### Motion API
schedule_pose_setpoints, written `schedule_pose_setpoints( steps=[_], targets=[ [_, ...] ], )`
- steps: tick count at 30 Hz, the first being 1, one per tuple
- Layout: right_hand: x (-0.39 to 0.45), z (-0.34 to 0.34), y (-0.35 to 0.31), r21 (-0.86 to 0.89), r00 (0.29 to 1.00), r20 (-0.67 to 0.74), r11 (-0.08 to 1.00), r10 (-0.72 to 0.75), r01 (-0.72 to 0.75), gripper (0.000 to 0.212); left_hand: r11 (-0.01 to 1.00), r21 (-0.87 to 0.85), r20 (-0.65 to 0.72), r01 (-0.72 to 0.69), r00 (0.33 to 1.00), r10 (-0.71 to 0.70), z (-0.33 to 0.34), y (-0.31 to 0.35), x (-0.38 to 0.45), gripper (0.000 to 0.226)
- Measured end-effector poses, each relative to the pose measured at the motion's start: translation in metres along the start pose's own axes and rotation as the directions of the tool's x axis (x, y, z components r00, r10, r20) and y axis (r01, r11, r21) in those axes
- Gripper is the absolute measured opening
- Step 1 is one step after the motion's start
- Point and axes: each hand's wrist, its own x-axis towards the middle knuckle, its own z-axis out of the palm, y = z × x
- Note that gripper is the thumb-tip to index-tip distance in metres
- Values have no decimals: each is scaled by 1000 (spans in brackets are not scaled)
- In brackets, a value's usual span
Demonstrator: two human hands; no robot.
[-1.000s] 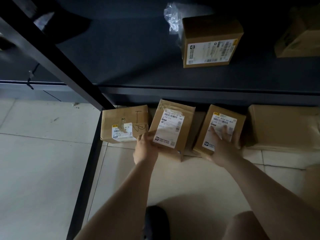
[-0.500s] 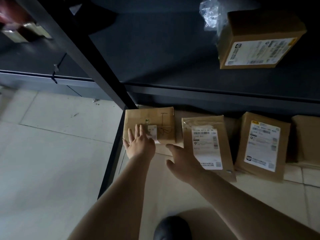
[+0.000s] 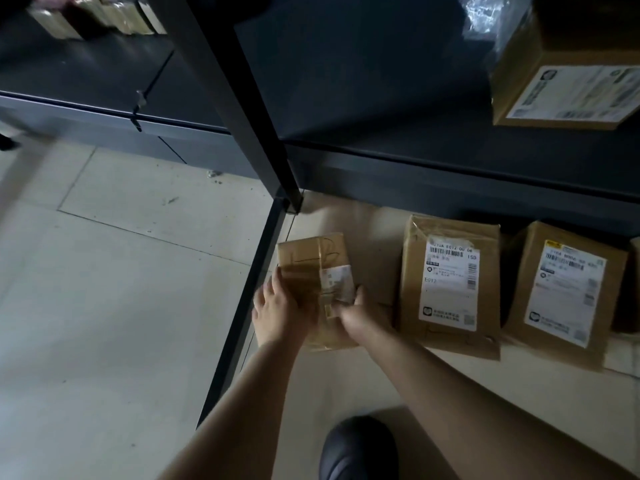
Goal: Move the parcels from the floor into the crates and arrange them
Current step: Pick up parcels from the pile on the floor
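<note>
A: Head view, hands first. Gripping what?

B: Both clamping on the small parcel (image 3: 313, 268). Left hand (image 3: 277, 311) wrapping its left edge, fingers curling onto the top face. Right hand (image 3: 356, 315) holding the right near corner, thumb pressing up by the small white label. Hands close together, only the box between them. Blurring a bit around the right fingers, so exact finger lie not telling.

A: Parcel sitting where?

B: Down at floor level, just right of the black shelf post (image 3: 242, 98), nearer end overlapping the wrists. Resting on the tiles or hanging slightly off them, cannot tell. Showing brown tape and pen marks on top.

A: Other parcels?

B: Lying to the right on the tiled floor (image 3: 104, 306), tucked under the shelf edge: middle parcel (image 3: 450, 282) with a large white label, just beside the held one; right parcel (image 3: 564, 292), also labelled, just beside that. A sliver of another brown box cutting off at the right frame edge.

A: Containers?

B: Dark shelf (image 3: 381, 81) carrying a labelled shelf box (image 3: 568, 74) at top right, clear plastic wrap (image 3: 485, 15) bunching behind it. Blurry packets (image 3: 97, 15) sitting top left on the neighbouring shelf.

A: Anything else?

B: Dark shoe (image 3: 356, 448) showing at bottom centre.
</note>
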Motion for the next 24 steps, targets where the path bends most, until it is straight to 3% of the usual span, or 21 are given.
schedule_pose_setpoints(
  steps=[2, 3, 7, 9, 12, 15, 19, 24],
  targets=[
    [-1, 3, 3, 1, 999, 22, 1000, -25, 25, 68, 940, -321, 108, 118, 990, -88, 0, 3, -1, 75],
    [-3, 1, 3, 5, 999, 16, 999, -37, 37, 68, 920, -376, 87, 109, 993, -82, -1, 6, -4, 74],
    [-30, -27, -6, -32, 976, -84, 979, -202, 200, 49, 908, -419, -53, -14, 999, -9, -17, 18, -16, 75],
    [-53, -52, -13, -45, 938, -147, 949, -315, 311, 37, 857, -510, -114, -72, 993, 15, -28, 31, -26, 61],
    [-85, -98, -14, -39, 897, -248, 929, -366, 369, 37, 776, -615, -99, -143, 990, 104, -36, 65, -46, 33],
    [-105, -137, 1, -21, 882, -348, 943, -319, 333, 41, 739, -656, 9, -151, 978, 208, -22, 99, -58, 30],
    [-110, -161, 37, 80, 907, -396, 979, -143, 189, 43, 748, -658, 178, -81, 949, 259, 6, 122, -67, 34],
    [-88, -189, 62, 316, 885, -462, 943, 57, 105, 41, 610, -776, 178, 160, 984, -32, 19, 102, -54, 34]
  ],
)
